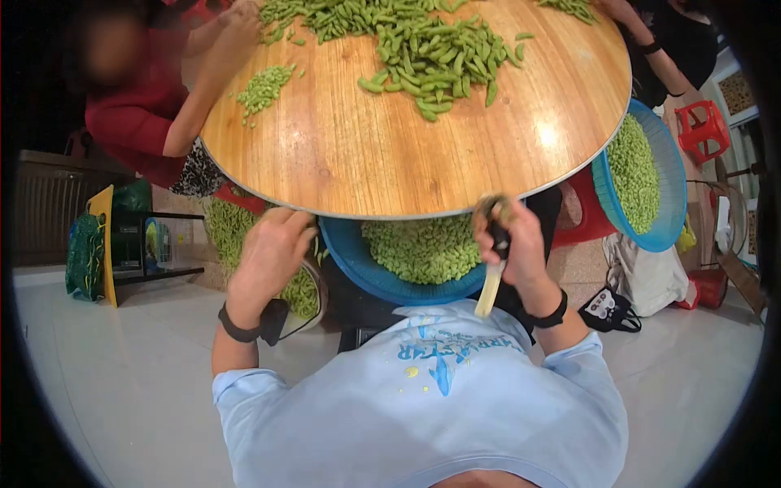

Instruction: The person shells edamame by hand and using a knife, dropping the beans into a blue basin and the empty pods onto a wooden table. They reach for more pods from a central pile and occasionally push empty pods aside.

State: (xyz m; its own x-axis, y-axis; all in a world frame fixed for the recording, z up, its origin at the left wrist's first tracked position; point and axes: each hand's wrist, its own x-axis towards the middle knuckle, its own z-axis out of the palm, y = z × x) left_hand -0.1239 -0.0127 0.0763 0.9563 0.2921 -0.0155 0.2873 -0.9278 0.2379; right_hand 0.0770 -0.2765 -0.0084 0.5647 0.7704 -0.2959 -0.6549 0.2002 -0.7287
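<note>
My right hand (521,240), at the table's front edge, is closed round a tool (492,285) with a black handle and a pale, yellowish end that points down. The top of that hand is blurred. My left hand (277,242) is at the front left edge of the round wooden table (325,154), its fingers curled together; anything between them is too small to make out. Between my hands a blue basket (346,256) holds shelled green beans (423,248), partly under the table edge. A pile of green pods (443,61) lies on the tabletop.
Shelled beans (264,88) lie at the table's left. A person in red (134,118) sits at the left, another in black (679,41) at the back right. A second blue basket (674,191) of beans, a red stool (704,130) and a white bag (647,276) are at the right.
</note>
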